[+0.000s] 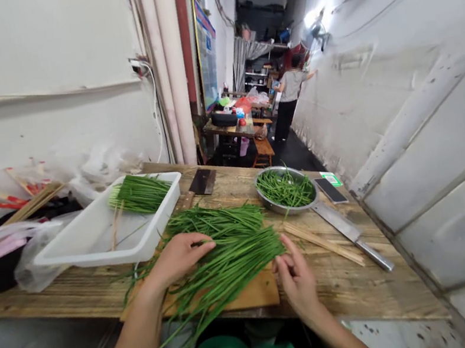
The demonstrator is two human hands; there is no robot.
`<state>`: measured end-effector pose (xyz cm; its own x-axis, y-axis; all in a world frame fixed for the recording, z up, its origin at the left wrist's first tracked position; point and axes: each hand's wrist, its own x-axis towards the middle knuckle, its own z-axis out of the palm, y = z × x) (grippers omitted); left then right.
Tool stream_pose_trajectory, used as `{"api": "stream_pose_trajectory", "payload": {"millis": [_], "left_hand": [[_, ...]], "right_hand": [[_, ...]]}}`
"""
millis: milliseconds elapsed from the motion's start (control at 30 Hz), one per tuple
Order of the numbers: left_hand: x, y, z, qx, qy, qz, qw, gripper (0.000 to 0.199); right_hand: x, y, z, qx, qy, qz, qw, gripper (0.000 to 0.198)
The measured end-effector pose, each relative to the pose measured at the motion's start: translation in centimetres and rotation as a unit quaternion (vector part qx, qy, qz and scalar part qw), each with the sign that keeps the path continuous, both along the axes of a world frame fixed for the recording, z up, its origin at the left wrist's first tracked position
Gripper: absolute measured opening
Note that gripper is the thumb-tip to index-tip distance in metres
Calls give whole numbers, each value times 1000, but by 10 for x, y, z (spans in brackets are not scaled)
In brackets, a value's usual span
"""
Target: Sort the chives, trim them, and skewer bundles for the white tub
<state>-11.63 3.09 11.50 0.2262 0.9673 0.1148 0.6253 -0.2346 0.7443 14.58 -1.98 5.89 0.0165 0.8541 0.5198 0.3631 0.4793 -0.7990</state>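
A loose bundle of long green chives (238,260) lies over a wooden cutting board (254,296), its thin tips trailing past the front edge. My left hand (182,258) is on the left part of the bundle, thumb and fingers drawn together on some strands. At the right end, my right hand (294,274) touches the even stalk ends with thumb and forefinger, its other fingers curled in. Behind this bundle is a second pile of chives (218,221). What lies under my left fingers is partly hidden.
A white tray (89,256) holds chives and sticks on the left. A metal bowl (286,209) of cut chives, a cleaver (337,221), wooden skewers (326,244) and a phone (331,190) are right. A dark blade (203,181) lies behind; a person (288,92) stands far back.
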Motion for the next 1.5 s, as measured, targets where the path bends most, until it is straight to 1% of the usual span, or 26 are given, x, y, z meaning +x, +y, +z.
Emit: {"api": "stream_pose_trajectory", "payload": {"millis": [67,100,167,233,300,367,433,600,767,900,1100,1267,1400,1500], "left_hand": [[9,8,-20,5,44,-22,999,28],[16,12,-29,18,54,-29,998,30],[36,17,-45,46,55,-38,997,31],[59,19,-56,62,55,-49,995,32],[82,20,-61,59,50,-70,995,32],[103,23,-63,40,38,-89,994,31],[119,29,-64,22,28,-89,995,29],[143,47,-69,23,35,-98,994,17],[150,59,-80,26,43,-97,994,17],[151,62,-85,48,72,-103,991,18],[155,61,-89,65,79,-68,992,20],[160,59,-89,64,92,-47,993,22],[158,58,-88,61,81,-61,993,22],[154,59,-87,41,60,-84,994,23]], "right_hand": [[7,4,-39,-41,-53,4,998,45],[12,4,-54,-58,-69,0,996,44],[22,3,-72,-80,-92,-16,992,43],[31,1,-77,-86,-107,-31,990,42],[37,-2,-77,-80,-114,-38,990,40],[40,-4,-76,-70,-110,-38,991,37],[42,-4,-77,-64,-103,-37,992,36],[45,-3,-78,-63,-89,-38,993,36],[48,2,-77,-57,-105,-41,992,37],[47,3,-77,-70,-107,-44,991,37],[46,2,-78,-78,-86,-47,992,37],[47,3,-79,-90,-80,-41,992,37],[47,4,-77,-91,-80,-38,992,37],[47,4,-75,-84,-79,-38,993,36]]}}
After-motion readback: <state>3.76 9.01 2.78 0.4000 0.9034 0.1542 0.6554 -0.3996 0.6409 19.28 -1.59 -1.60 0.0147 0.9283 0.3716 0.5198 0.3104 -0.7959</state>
